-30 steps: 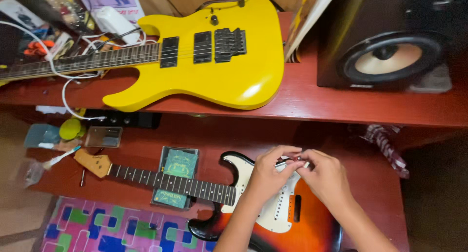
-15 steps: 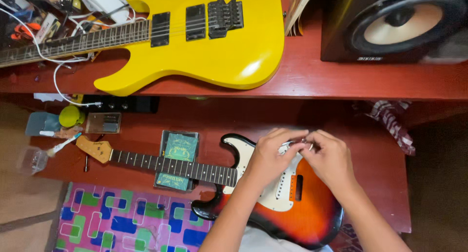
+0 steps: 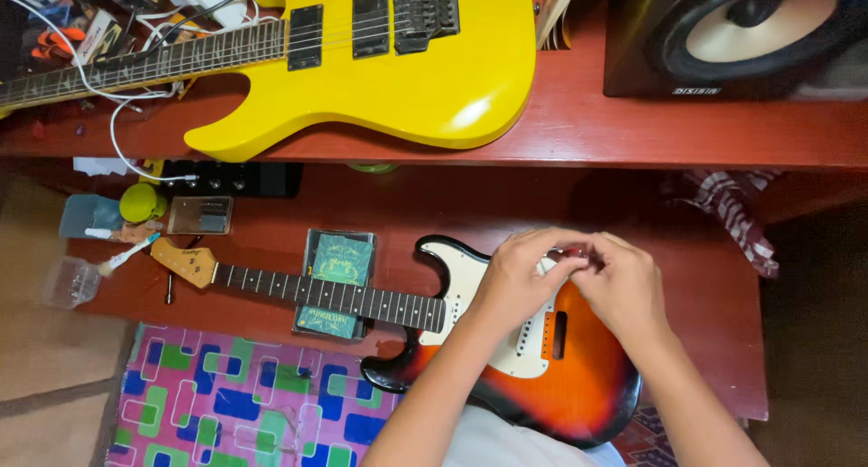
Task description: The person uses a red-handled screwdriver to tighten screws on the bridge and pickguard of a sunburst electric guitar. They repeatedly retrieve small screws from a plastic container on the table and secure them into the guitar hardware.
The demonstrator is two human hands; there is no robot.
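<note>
A sunburst electric guitar (image 3: 579,377) with a white pickguard lies on the lower red shelf (image 3: 705,277), its neck (image 3: 325,293) pointing left. My left hand (image 3: 520,273) and my right hand (image 3: 624,282) meet over the upper edge of its body. Their fingertips pinch together on something small and pale that the fingers mostly hide; I cannot tell what it is. Both forearms reach up from the bottom of the view across the guitar body.
A yellow electric guitar (image 3: 398,78) lies on the upper red shelf (image 3: 633,132), a black speaker (image 3: 741,33) to its right. A green box (image 3: 336,268) sits under the sunburst neck. Small bottles and a green ball (image 3: 140,200) are at left. A patterned mat (image 3: 235,404) lies below.
The view has shifted downward and nearer. Both hands have stayed together over the guitar body, fingers still working at the same spot.
</note>
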